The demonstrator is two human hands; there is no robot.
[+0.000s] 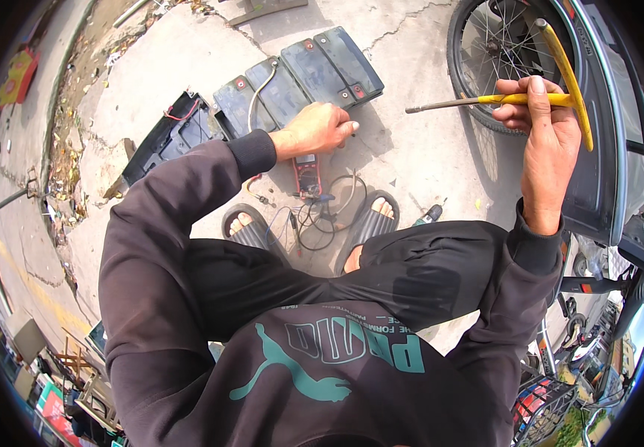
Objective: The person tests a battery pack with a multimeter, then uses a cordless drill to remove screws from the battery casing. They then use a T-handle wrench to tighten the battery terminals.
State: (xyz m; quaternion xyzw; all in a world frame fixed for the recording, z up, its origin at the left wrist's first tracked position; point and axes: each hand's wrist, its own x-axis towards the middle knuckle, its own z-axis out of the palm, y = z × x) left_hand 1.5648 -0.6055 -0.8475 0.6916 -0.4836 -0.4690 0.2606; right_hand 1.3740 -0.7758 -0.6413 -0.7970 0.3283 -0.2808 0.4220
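Observation:
My right hand (549,141) is closed round a yellow T-handle wrench (519,99), raised at the right with its metal shaft pointing left. My left hand (316,132) is curled at the near edge of a row of dark grey batteries (285,89); its fingertips are mostly hidden, and whatever it may grip does not show. Red-marked terminals sit on top of the batteries, and a pale cable (261,88) runs across them. Just below my left hand a red multimeter (308,179) lies on the ground, partly covered by the wrist.
Left of the batteries rests a black plastic case (177,134) with a red wire. Black leads (318,223) tangle between my sandalled feet. A cordless drill (431,214) lies beside my right knee. A spoked wheel (512,56) and grey vehicle body (597,179) stand at the right.

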